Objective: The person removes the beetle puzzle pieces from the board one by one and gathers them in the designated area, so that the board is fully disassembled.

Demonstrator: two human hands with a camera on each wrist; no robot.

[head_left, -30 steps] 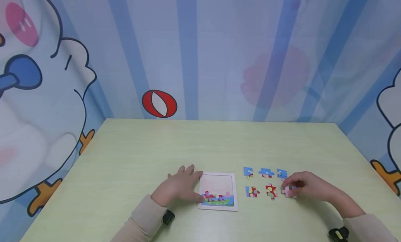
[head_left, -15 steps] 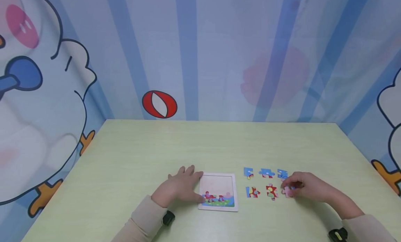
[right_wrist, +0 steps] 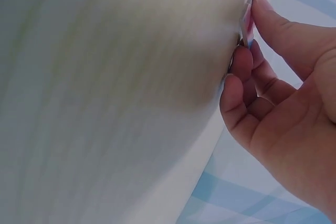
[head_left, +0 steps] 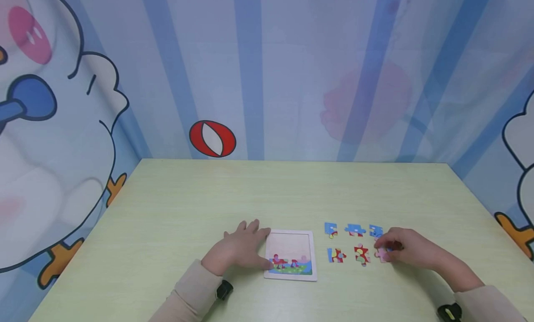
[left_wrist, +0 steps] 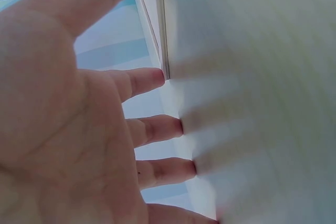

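Observation:
The white-framed puzzle board (head_left: 290, 279) lies flat, its bottom row filled with picture pieces and its upper part bare. The left hand (head_left: 239, 250) spreads its fingers along the board's left side, thumb and index finger touching the frame; the left wrist view shows the same hand (left_wrist: 89, 114) with extended fingertips on the table. Right of the board, the right hand (head_left: 410, 249) pinches a pink piece (head_left: 381, 254) at the table surface. In the right wrist view, thumb and fingers of that hand (right_wrist: 286, 87) hold the piece (right_wrist: 248, 19) by its edges, the other fingers curled.
Loose pieces lie between board and right hand: a blue corner piece (head_left: 330, 229), a blue piece (head_left: 355, 230), another blue one (head_left: 376, 231), a red-and-blue piece (head_left: 336, 255) and a red-and-yellow one (head_left: 361, 255). Behind the table (head_left: 217, 192) hangs a printed curtain (head_left: 283, 81).
The pink piece and the right hand have shifted slightly left over the last second. The left hand and the board have stayed in place.

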